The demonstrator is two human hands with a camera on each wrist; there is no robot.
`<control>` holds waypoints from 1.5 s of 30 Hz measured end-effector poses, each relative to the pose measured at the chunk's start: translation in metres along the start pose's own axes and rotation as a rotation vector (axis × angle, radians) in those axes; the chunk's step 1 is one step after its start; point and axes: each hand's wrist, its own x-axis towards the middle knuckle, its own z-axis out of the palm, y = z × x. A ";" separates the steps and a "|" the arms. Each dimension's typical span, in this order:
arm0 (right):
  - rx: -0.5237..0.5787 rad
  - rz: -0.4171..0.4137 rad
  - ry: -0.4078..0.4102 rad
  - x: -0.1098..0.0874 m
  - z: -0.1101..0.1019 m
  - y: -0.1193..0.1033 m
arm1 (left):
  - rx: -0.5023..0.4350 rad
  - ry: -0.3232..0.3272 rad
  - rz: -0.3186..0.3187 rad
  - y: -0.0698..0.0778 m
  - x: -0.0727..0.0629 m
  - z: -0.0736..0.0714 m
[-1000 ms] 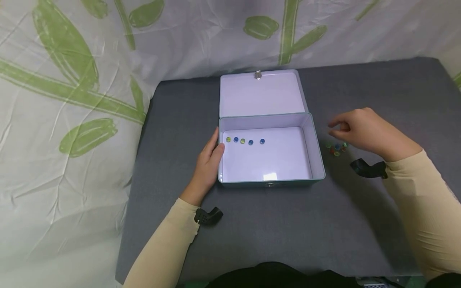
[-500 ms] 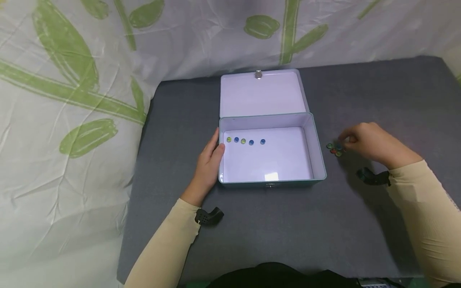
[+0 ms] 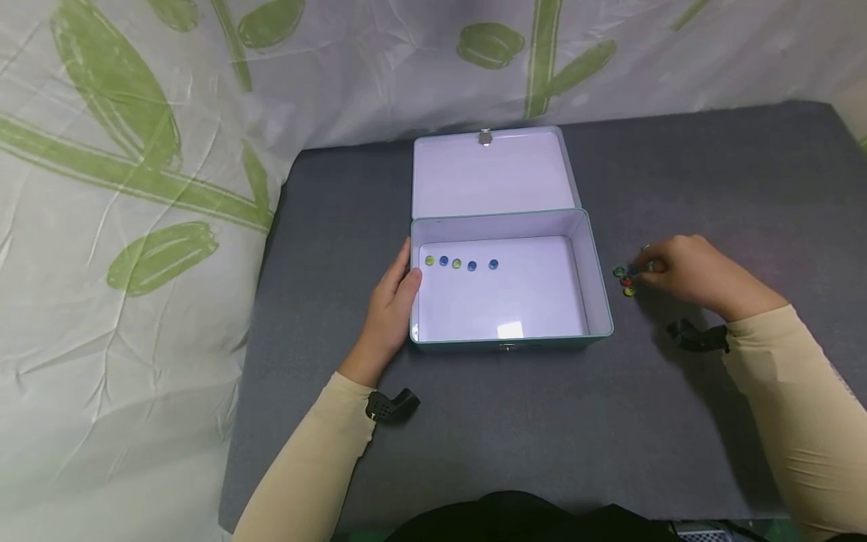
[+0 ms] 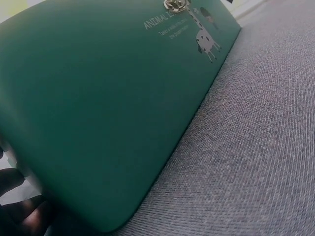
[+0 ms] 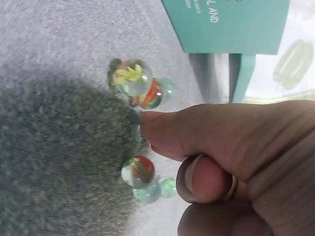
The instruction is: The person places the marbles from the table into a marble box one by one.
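Note:
In the head view my left hand (image 3: 388, 312) holds the left side of a green tin box (image 3: 511, 342), its thumb at the rim. The box's pale lid (image 3: 494, 177) lies back behind it. Inside, several marbles, including a blue marble (image 3: 493, 264), form a row near the back left. To the right, my right hand (image 3: 698, 275) reaches down among loose glass marbles, thumb and forefinger pinching a bluish marble (image 5: 139, 125) mostly hidden by the thumb. Around it lie a clear marble with yellow swirls (image 5: 133, 77), a red-streaked marble (image 5: 138, 172) and several others.
A grey cloth (image 3: 515, 436) covers the table under the box and marbles. White fabric with green leaf prints (image 3: 379, 75) hangs along the back and left. The box's green front wall (image 4: 108, 98) fills much of the left wrist view.
My right hand has come down and toward me onto the loose marbles, and they have shifted slightly; one now shows beyond the fingers. The left hand and box stay in place.

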 end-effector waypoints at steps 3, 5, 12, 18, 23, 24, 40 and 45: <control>-0.008 0.010 -0.004 0.000 -0.002 -0.001 | -0.007 -0.002 -0.002 0.001 0.000 0.001; -0.012 0.018 -0.009 0.000 -0.005 -0.004 | -0.009 -0.002 -0.002 0.001 0.000 0.001; -0.025 0.036 -0.025 0.002 -0.022 -0.018 | 0.001 0.007 -0.004 0.000 0.000 0.001; -0.051 -0.003 0.025 0.007 -0.032 -0.038 | 0.008 0.018 0.006 -0.001 0.000 0.000; -0.048 -0.048 0.075 0.012 -0.039 -0.058 | 0.005 0.012 0.004 0.000 0.000 0.000; -0.049 -0.052 0.084 0.012 -0.040 -0.061 | 0.004 0.009 0.005 0.000 0.000 0.000; 0.010 -0.083 0.099 0.050 -0.039 -0.117 | -0.001 -0.008 0.011 -0.001 -0.001 -0.001; 0.045 -0.102 0.080 0.061 -0.028 -0.127 | -0.003 -0.015 0.016 -0.002 0.000 -0.001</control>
